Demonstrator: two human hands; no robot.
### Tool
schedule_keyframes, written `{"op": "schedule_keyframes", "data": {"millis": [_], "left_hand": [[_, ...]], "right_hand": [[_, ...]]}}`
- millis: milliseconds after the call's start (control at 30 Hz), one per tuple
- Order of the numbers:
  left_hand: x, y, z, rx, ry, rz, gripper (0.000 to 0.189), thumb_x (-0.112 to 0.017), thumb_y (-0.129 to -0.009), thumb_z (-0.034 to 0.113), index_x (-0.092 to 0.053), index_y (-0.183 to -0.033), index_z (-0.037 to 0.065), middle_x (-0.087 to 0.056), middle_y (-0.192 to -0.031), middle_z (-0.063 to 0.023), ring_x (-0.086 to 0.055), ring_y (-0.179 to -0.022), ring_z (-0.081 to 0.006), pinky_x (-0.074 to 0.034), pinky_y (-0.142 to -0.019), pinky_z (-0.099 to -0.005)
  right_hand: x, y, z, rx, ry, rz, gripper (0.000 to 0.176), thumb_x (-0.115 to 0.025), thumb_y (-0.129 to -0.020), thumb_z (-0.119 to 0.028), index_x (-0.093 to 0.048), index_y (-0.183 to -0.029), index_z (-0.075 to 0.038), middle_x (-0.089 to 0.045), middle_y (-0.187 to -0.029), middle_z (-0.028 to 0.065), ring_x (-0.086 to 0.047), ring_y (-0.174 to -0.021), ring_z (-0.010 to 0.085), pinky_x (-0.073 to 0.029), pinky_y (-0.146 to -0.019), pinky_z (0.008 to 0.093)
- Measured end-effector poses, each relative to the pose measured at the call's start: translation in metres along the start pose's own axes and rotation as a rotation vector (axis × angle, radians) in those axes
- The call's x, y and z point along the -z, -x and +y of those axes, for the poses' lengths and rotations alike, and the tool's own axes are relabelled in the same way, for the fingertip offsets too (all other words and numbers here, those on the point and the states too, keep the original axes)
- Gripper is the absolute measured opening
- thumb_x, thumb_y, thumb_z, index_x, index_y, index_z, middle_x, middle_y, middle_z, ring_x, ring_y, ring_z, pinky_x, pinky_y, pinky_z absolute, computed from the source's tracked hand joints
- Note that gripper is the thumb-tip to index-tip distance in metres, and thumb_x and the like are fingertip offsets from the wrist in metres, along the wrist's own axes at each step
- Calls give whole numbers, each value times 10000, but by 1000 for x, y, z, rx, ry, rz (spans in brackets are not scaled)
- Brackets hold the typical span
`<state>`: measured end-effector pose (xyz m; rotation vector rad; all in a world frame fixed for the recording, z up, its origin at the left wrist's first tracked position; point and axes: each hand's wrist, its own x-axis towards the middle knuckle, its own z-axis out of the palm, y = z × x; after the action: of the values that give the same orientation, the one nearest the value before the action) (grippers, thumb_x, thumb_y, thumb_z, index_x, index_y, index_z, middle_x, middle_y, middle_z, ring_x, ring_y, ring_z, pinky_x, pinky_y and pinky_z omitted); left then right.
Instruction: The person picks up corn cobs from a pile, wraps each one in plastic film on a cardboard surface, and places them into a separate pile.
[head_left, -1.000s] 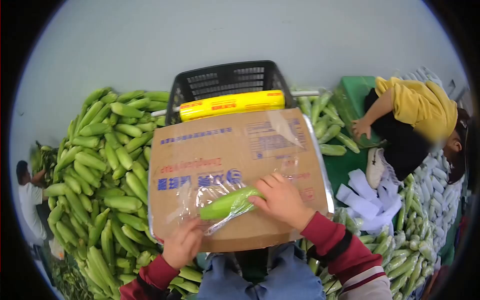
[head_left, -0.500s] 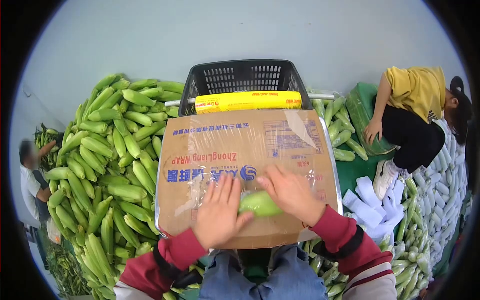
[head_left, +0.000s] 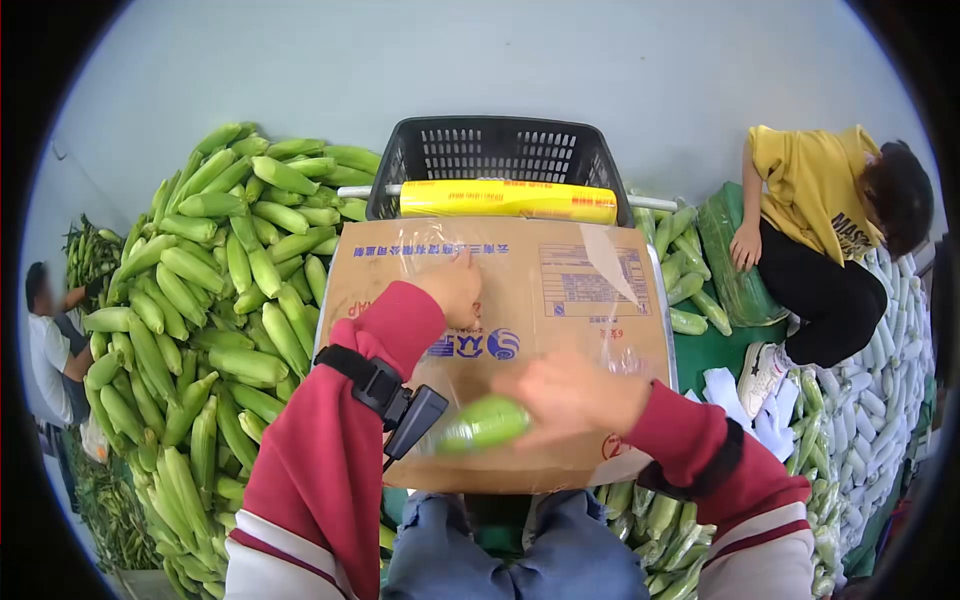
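My right hand, smeared by motion, grips the right end of a green corn cob in its husk. Shiny clear film seems to cover the cob, which is held low over the front of a cardboard sheet. Farther up on the left of that sheet is my left hand, its fingers curled and their tips mostly hidden. Whether it pinches film there cannot be made out. Beyond the cardboard lies a yellow roll of cling wrap on a metal rod.
A black crate stands behind the roll. Unwrapped corn is heaped on the left, wrapped corn on the right. A person in a yellow top sits at right by a green bundle; another person is far left.
Both hands lay on the cob before. My left hand has moved up the cardboard, away from it. My right hand now grips the cob, which has shifted slightly left and toward me.
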<state>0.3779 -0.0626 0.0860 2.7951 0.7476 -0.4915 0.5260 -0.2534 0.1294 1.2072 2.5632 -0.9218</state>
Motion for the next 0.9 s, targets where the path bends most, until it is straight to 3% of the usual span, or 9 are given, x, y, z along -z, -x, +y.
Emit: {"op": "schedule_keyframes", "data": {"millis": [100, 233, 267, 367, 433, 533, 633, 733, 900], "left_hand": [[-10, 15, -9, 19, 218, 210, 919, -705, -783, 462, -337, -1394, -118, -291, -1460, -360, -391, -1312, -466, -360, -1087, -412], [-40, 80, 37, -66, 488, 857, 633, -677, -838, 353, -503, -1365, 49, -356, -1430, -319, -365, -1342, -432, -362, -1069, -493], [-42, 101, 62, -173, 549, 824, 604, -660, -848, 350, -512, -1366, 77, -354, -1437, -303, -360, -1350, -414, -358, -1068, -510], [-39, 103, 125, -393, 747, 801, 553, -606, -887, 345, -493, -1377, 115, -410, -1405, -270, -436, -1293, -387, -402, -1023, -524], [-14, 97, 140, -417, 1263, 803, 522, -577, -912, 347, -469, -1369, 119, -482, -1316, -249, -525, -1180, -371, -463, -951, -505], [21, 85, 141, -296, 2345, 723, 415, -532, -951, 354, -426, -1263, 100, -606, -931, -159, -653, -776, -288, -575, -680, -406], [30, 100, 128, 5, 1845, 970, 350, -520, -945, 399, -457, -1165, 133, -528, -763, -36, -611, -738, -190, -545, -705, -364], [10, 111, 118, 29, 1581, 1118, 452, -609, -905, 446, -527, -1164, 85, -583, -787, -43, -630, -780, -199, -534, -749, -365], [8, 116, 129, -207, 904, 548, 552, -822, -757, 250, -611, -1199, -6, -685, -1052, -131, -670, -917, -193, -513, -836, -316]], "right_hand": [[-30, 32, -12, 33, -451, -502, 654, -689, -795, -558, -557, -1173, -40, -673, -929, 170, -647, -864, 336, -494, -745, 430], [-116, 94, 3, -141, -925, -112, 635, -502, -948, -558, -508, -1244, 5, -594, -1134, 172, -576, -1006, 222, -460, -869, 297], [-128, 103, -10, -235, -1274, 129, 567, -445, -993, -507, -515, -1229, 4, -614, -1066, 146, -604, -938, 234, -488, -841, 331], [-103, 89, -25, -279, -2031, 105, 593, -402, -993, -548, -518, -1238, -20, -622, -1020, 136, -630, -857, 255, -530, -762, 368], [-80, 59, -35, 333, -2339, -153, 635, -360, -985, -589, -480, -1293, -46, -629, -1000, 136, -649, -806, 240, -563, -674, 366], [-45, 32, -41, 690, -2338, -132, 655, -310, -984, -611, -449, -1355, -90, -628, -1003, 127, -653, -813, 211, -556, -612, 313], [-34, 51, -44, 18, -2231, 50, 622, -357, -989, -580, -441, -1386, -109, -623, -984, 116, -648, -807, 179, -541, -589, 279], [-37, 89, -39, -249, -1807, 549, 547, -452, -999, -472, -438, -1404, -105, -635, -1001, 115, -645, -840, 158, -528, -614, 267], [-43, 117, -4, -82, -1048, 1491, 401, -393, -1025, -334, -499, -1241, -13, -638, -990, 147, -635, -924, 223, -523, -791, 356]]}}
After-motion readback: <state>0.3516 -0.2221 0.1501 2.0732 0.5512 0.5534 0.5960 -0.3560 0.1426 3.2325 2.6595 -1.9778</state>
